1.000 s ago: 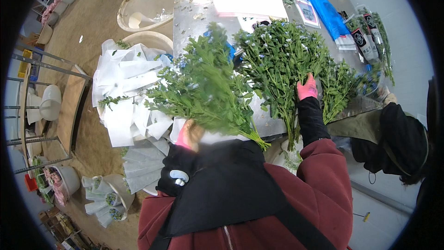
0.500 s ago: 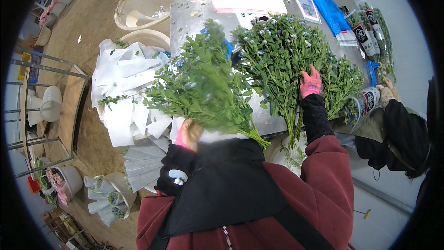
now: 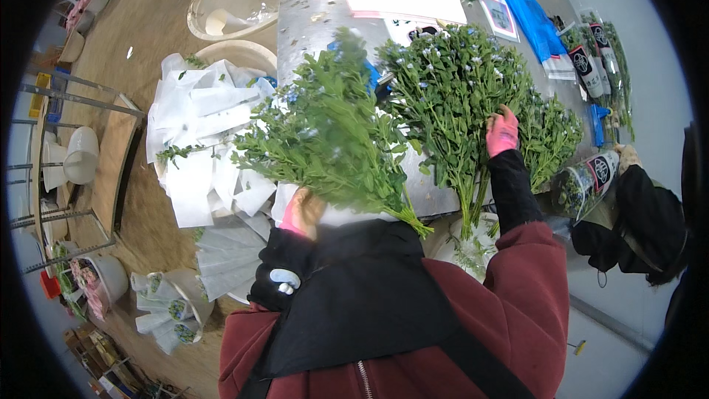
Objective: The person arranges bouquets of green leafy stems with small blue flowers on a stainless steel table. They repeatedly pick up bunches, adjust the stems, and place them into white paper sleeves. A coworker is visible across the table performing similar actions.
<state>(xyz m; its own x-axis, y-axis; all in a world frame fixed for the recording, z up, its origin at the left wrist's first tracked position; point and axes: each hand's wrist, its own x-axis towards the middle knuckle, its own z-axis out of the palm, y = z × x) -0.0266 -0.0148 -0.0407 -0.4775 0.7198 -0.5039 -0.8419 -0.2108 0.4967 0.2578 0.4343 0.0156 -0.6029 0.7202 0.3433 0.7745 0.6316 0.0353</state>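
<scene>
My left hand (image 3: 301,214), in a pink glove with bare fingers, is closed around a leafy bunch of small blue flowers (image 3: 325,137). The bunch leans across the front of my body, its cut stems pointing down to the right; foliage hides part of the fingers, and the upper leaves are blurred. My right hand (image 3: 503,131), gloved the same way, reaches over a pile of blue-flowered stems (image 3: 450,85) on the metal table (image 3: 301,26). Its fingers are stretched out and apart against the leaves, at the gap between the main pile and a smaller one on the right.
White wrapping sheets (image 3: 199,148) fill a tub at the left. Behind it stands a large beige tub (image 3: 199,11). A co-worker's sleeve (image 3: 642,199) is at the right, beside a wrapped bouquet (image 3: 587,181). Blue plastic (image 3: 524,11) lies along the table's far right.
My right hand has moved slightly right and down over the pile. The left hand and its bunch have barely moved. At the right, the co-worker's wrapped bouquet has shifted.
</scene>
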